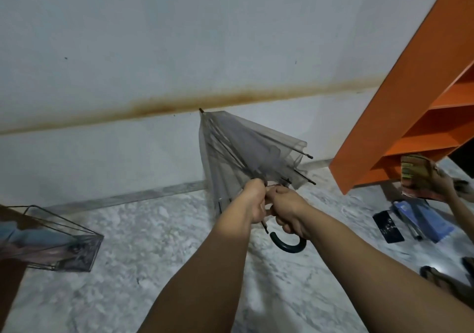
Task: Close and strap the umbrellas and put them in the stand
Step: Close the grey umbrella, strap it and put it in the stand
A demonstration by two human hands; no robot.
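Observation:
A grey see-through umbrella [238, 150] points up and away from me, its canopy partly folded with several rib tips still sticking out to the right. My left hand [252, 200] grips the gathered ribs and canopy near the shaft. My right hand [287, 209] grips the shaft just above the dark curved handle [288, 243]. The wire umbrella stand [64, 240] sits on the floor at the left, with bluish and pinkish folded umbrellas inside it.
An orange shelf unit [410, 117] leans in at the right. Below it another person's hand [436, 181] holds a packet. A blue folded item [420, 219] and a black card [387, 226] lie on the marble floor, with sandals [436, 276] nearby. The white wall stands close ahead.

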